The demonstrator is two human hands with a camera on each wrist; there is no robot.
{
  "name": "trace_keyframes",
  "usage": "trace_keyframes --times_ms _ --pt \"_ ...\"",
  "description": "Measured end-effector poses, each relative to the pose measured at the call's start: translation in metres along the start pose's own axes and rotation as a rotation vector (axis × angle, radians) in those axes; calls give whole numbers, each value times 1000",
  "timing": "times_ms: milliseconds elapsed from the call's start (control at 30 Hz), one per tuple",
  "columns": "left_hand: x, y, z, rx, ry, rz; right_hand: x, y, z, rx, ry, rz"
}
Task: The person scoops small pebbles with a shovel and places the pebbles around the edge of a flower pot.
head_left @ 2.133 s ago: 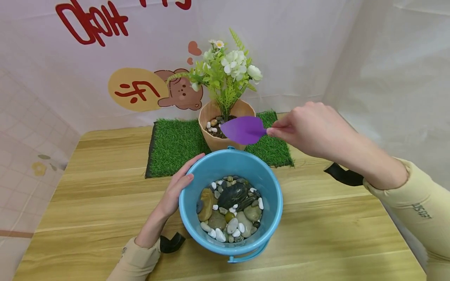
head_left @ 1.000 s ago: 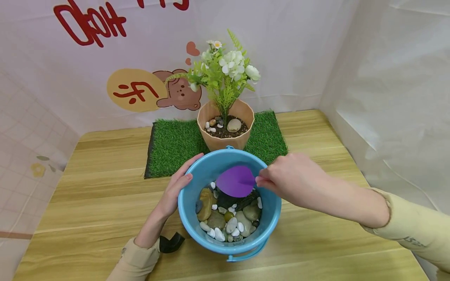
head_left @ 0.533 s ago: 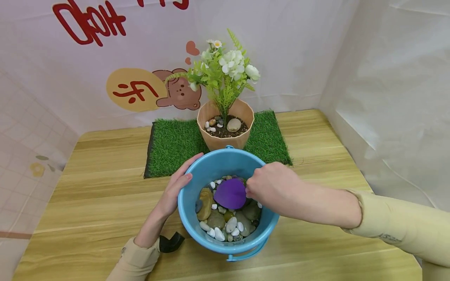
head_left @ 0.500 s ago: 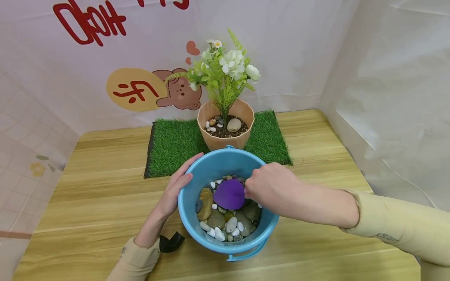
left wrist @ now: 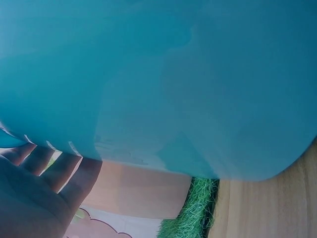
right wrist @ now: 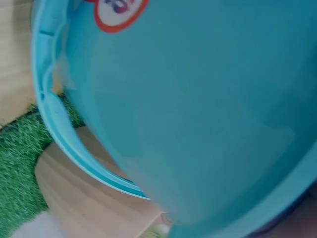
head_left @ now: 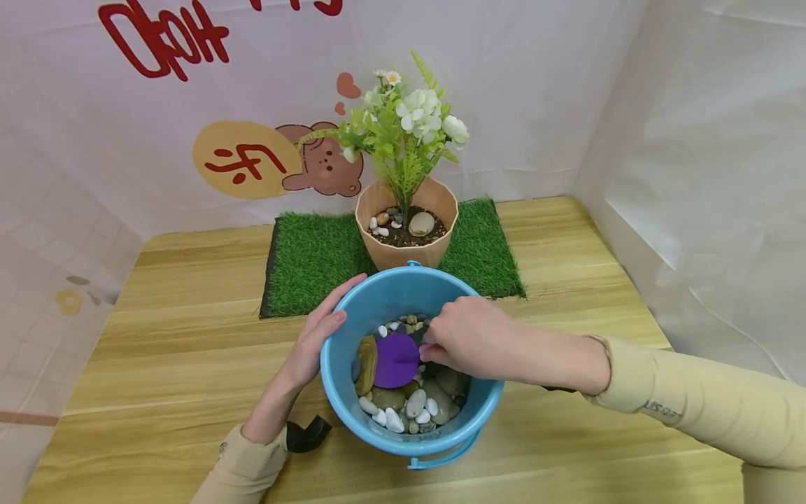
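My right hand (head_left: 469,339) reaches into a light blue bucket (head_left: 330,381) and grips a small purple shovel (head_left: 395,360) by its handle, which the fingers mostly hide. The blade lies over pebbles and larger river stones at the bottom, near a tan stone (head_left: 367,364). White pebbles (head_left: 395,420) show at the near side. My left hand (head_left: 315,343) rests on the bucket's left side, thumb at the rim; in the left wrist view its fingers (left wrist: 79,178) lie fairly straight against the outer wall. The right wrist view shows mainly the bucket's blue wall (right wrist: 188,99).
Behind the bucket, a peach flowerpot (head_left: 403,253) holds soil, several stones and white flowers (head_left: 420,115). It stands on an artificial grass mat (head_left: 315,259). The bucket's handle (head_left: 447,458) hangs at its near side. White cloth (head_left: 516,84) covers the walls around the wooden table (head_left: 189,364).
My right hand has brought the shovel from above the flowerpot down into the bucket. Over the last half second the blade has slid left across the stones. My left hand has stayed put.
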State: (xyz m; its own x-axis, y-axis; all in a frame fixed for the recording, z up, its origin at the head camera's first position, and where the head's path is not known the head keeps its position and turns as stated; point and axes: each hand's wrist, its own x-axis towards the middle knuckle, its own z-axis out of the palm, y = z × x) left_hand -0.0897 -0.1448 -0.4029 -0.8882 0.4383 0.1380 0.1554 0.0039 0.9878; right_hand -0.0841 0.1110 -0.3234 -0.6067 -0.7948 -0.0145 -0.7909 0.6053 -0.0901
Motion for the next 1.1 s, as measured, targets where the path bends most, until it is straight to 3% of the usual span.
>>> trace_keyframes --times_ms 533,1100 --pt "1 0 0 6 7 12 1 13 -6 136 -65 2" --pt "2 -1 1 6 8 21 -5 20 -22 262 -68 2"
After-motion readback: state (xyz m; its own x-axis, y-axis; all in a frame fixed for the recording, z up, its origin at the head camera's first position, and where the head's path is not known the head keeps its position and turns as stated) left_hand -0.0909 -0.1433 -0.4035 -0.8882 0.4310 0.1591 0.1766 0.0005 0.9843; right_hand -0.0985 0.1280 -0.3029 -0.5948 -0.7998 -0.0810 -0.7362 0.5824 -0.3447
